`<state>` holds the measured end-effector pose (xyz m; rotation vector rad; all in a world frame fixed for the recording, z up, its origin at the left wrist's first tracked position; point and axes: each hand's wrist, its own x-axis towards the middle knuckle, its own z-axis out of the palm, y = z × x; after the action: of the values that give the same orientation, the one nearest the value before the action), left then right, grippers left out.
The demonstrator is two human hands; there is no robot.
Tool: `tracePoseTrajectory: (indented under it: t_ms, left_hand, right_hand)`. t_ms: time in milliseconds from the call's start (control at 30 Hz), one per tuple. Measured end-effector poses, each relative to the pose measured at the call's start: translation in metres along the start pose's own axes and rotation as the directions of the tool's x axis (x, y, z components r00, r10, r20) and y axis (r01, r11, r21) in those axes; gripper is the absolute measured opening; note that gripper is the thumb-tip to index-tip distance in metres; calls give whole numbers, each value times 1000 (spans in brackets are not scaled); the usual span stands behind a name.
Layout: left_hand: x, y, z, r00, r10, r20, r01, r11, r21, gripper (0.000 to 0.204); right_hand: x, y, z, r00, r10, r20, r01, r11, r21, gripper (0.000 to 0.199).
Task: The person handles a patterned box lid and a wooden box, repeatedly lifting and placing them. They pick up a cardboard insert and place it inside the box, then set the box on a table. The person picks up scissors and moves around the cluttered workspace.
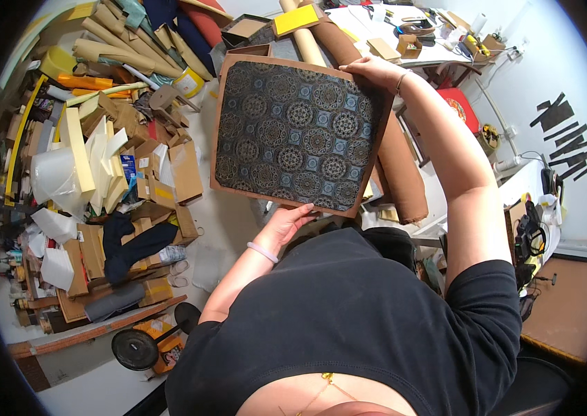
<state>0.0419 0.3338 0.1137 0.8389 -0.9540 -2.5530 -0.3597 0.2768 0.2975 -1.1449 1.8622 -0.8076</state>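
A large square panel (pixel 297 132) with a brown border is held up in front of me, tilted. Its face carries dark blue, grey and tan medallion patterns. My left hand (pixel 288 225) grips the lower edge near its middle, with the fingers partly hidden along the rim. At the upper right corner, my right hand (pixel 374 71) pinches the border. Whether the panel is flat or part of a shallow box, I cannot tell.
Cardboard, foam boards (pixel 103 166) and paper rolls (pixel 124 59) are heaped on the left. Behind the panel leans a brown fabric roll (pixel 402 166). A cluttered white table (pixel 435 52) stands at the far right, near a red stool (pixel 458 109). A dumbbell-shaped black stand (pixel 135 348) is at lower left.
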Motion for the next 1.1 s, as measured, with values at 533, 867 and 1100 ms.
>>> tracePoseTrajectory:
  t_ms: [533,867,1100]
  left_hand:
    - [-42,-35,-16,999,-49,-5,49,999,-8,34]
    - [-72,-16,7,968,-34,-247,112,945,308,34]
    - [-77,22,-21,867,457,-198,-465,885,8,52]
  right_hand:
    - [-18,-41,-5,785,-412,463,112,829,548,99]
    - [-17,-34,-4,801,-439,407,161,813,560,95]
    - [-36,11,36,965,-206,165,34,716,697,49]
